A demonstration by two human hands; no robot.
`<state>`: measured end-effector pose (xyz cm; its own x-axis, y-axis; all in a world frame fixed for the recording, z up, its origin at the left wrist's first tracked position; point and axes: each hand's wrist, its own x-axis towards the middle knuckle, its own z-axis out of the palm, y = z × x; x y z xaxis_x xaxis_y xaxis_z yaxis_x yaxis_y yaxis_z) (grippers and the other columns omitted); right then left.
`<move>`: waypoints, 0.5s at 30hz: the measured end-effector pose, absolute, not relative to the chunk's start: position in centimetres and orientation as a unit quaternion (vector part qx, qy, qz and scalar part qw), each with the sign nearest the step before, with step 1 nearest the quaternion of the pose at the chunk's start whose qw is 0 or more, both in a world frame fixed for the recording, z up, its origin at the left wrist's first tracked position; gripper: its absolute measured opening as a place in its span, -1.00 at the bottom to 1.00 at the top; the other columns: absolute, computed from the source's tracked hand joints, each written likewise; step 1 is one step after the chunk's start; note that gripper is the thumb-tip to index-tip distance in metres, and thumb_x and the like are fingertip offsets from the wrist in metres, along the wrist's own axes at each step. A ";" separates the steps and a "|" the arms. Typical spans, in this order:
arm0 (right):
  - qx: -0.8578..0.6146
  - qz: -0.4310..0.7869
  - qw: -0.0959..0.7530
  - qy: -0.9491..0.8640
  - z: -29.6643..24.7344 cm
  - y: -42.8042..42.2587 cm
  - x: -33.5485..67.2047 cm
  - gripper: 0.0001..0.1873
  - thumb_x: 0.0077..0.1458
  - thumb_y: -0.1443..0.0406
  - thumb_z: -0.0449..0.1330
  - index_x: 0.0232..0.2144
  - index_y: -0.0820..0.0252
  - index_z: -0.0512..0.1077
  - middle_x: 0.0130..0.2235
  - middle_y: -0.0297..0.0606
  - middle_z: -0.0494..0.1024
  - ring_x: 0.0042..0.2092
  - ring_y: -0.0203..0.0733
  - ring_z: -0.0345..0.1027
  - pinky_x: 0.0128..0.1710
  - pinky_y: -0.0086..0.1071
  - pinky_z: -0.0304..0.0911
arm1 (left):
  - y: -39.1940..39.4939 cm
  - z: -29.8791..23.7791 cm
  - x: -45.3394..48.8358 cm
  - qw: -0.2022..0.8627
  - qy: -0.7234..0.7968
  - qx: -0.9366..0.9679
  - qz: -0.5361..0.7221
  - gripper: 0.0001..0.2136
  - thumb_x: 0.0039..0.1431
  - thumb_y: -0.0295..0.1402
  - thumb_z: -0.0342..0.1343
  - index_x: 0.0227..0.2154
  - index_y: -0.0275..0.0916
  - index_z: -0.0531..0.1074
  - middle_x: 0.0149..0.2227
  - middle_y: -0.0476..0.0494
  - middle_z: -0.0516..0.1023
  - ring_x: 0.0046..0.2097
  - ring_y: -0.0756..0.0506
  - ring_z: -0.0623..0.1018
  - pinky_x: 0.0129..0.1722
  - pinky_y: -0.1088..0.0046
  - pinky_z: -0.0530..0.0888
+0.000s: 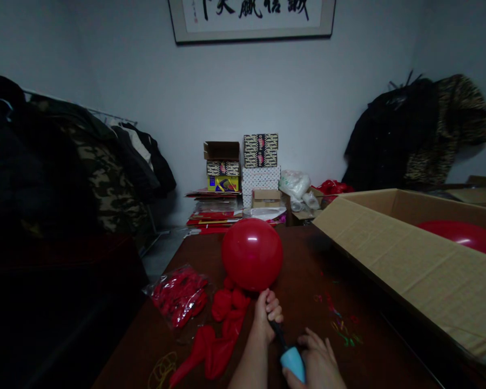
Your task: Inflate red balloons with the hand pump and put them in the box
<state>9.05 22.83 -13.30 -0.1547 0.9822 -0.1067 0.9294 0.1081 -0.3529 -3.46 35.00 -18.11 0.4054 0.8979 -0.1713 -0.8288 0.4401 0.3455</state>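
"Red shows brightest on my feed. Where does the balloon (252,254) sit from the hands?"

"Just beyond the left hand (268,313) and slightly to its left, over the bench (303,281); I can't tell whether it touches the surface. That hand is the nearer one, clenched around the black shaft of what I take for a pump (292,361), right at the balloon's base. Its fingers hide the neck from me."

"And how does the pump lie?"

"I see its long axis slanting from near right to far left, towards the balloon. The right hand (322,362) is at the blue end, fingers loosely spread alongside; whether it really grips, I can't tell."

"How does the balloon look?"

"Round, glossy, with one bright highlight near the top. I judge it well filled, unlike the limp red balloons (222,346) lying to the left."
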 end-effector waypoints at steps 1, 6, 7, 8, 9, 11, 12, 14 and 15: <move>-0.647 0.174 0.087 -0.737 -12.8 23.2 8.6 -0.50 -0.06 0.05 0.04 -0.21 0.25 0.50 0.09 -0.06 0.39 0.26 0.15 -0.02 0.25 0.11 -0.27 | 35.0 -18.1 -3.5 0.832 0.168 0.104 0.519 -0.65 -0.02 -0.26 0.18 -0.64 -0.21 0.09 -0.79 0.23 -0.06 -0.77 0.16 -0.04 -0.71 0.60 -0.18; -0.659 0.171 0.115 -0.723 -12.6 24.1 7.7 -0.51 -0.04 0.07 0.02 -0.19 0.26 0.49 0.06 -0.04 0.41 0.25 0.13 -0.01 0.25 0.08 -0.29 | 35.1 -18.2 -3.5 0.832 0.170 0.106 0.518 -0.65 -0.03 -0.26 0.19 -0.65 -0.21 0.09 -0.80 0.22 -0.04 -0.77 0.16 -0.04 -0.70 0.60 -0.19; -0.657 0.172 0.115 -0.725 -12.8 24.1 7.8 -0.52 -0.04 0.07 0.02 -0.21 0.26 0.49 0.06 -0.04 0.42 0.25 0.14 0.00 0.25 0.09 -0.29 | 35.1 -18.2 -3.4 0.832 0.171 0.108 0.517 -0.65 -0.02 -0.25 0.18 -0.65 -0.21 0.09 -0.80 0.22 -0.04 -0.77 0.16 -0.04 -0.70 0.60 -0.18; -0.654 0.173 0.115 -0.727 -13.0 23.9 7.9 -0.52 -0.03 0.07 0.01 -0.22 0.26 0.50 0.05 -0.03 0.42 0.24 0.14 0.00 0.25 0.10 -0.30 | 35.1 -18.3 -3.4 0.831 0.174 0.112 0.517 -0.65 -0.02 -0.24 0.18 -0.64 -0.21 0.09 -0.80 0.22 -0.04 -0.77 0.16 -0.04 -0.70 0.59 -0.18; -0.652 0.175 0.114 -0.729 -13.2 23.7 8.1 -0.53 -0.02 0.06 0.01 -0.23 0.25 0.50 0.05 -0.03 0.42 0.24 0.15 0.00 0.24 0.11 -0.30 | 35.0 -18.3 -3.4 0.831 0.176 0.117 0.515 -0.65 -0.01 -0.24 0.17 -0.64 -0.21 0.09 -0.79 0.22 -0.04 -0.77 0.15 -0.04 -0.70 0.59 -0.18; -0.647 0.178 0.111 -0.733 -13.7 23.3 8.6 -0.53 -0.03 0.06 0.03 -0.22 0.25 0.51 0.04 -0.04 0.43 0.24 0.16 0.00 0.24 0.14 -0.31 | 34.9 -18.3 -3.3 0.831 0.182 0.123 0.512 -0.66 -0.01 -0.23 0.17 -0.63 -0.21 0.09 -0.80 0.22 -0.04 -0.77 0.15 -0.03 -0.70 0.58 -0.18; -0.644 0.179 0.108 -0.736 -14.0 23.0 8.8 -0.53 -0.05 0.05 0.05 -0.23 0.24 0.51 0.03 -0.04 0.44 0.24 0.18 0.00 0.23 0.15 -0.31 | 34.8 -18.3 -3.3 0.831 0.184 0.125 0.511 -0.65 -0.01 -0.23 0.17 -0.63 -0.21 0.09 -0.80 0.22 -0.04 -0.77 0.15 -0.03 -0.70 0.58 -0.18; -0.643 0.179 0.098 -0.738 -14.8 22.3 9.4 -0.60 -0.06 0.10 0.07 -0.28 0.20 0.53 0.02 -0.08 0.46 0.24 0.18 0.01 0.23 0.16 -0.28 | 34.7 -18.2 -3.3 0.831 0.185 0.127 0.508 -0.65 -0.02 -0.23 0.18 -0.63 -0.20 0.09 -0.80 0.22 -0.05 -0.77 0.15 -0.04 -0.70 0.58 -0.18; -0.648 0.177 0.095 -0.735 -15.3 22.0 9.7 -0.66 -0.04 0.15 0.05 -0.31 0.16 0.53 0.01 -0.13 0.48 0.24 0.14 0.03 0.23 0.14 -0.25 | 34.7 -18.2 -3.3 0.831 0.186 0.128 0.508 -0.65 -0.02 -0.23 0.18 -0.63 -0.20 0.08 -0.80 0.22 -0.05 -0.77 0.15 -0.04 -0.70 0.58 -0.18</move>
